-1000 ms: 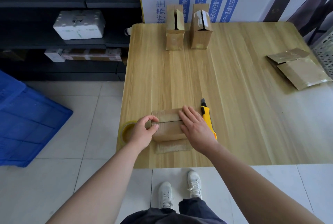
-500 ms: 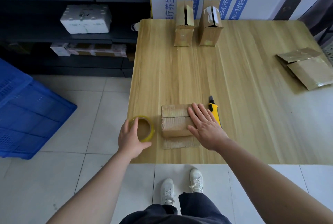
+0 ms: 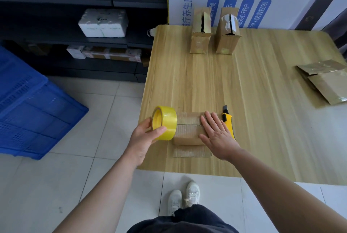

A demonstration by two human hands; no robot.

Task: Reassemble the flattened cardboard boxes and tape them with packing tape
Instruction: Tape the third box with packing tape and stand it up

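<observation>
Head view: left grip (image 3: 145,139) clasps the yellow tape roll (image 3: 166,123), upright at the box's 9 o'clock side. The right grip (image 3: 216,135) lies fingers flat, pressing the cardboard box (image 3: 187,127) onto the tabletop (image 3: 262,120) — utility knife (image 3: 228,120) at 3 o'clock.

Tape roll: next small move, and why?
Probably bring the tape roll to the box and start tape on its seam: left hand holds the roll up beside it, right hand presses the top flat, seam looks untaped.
</observation>
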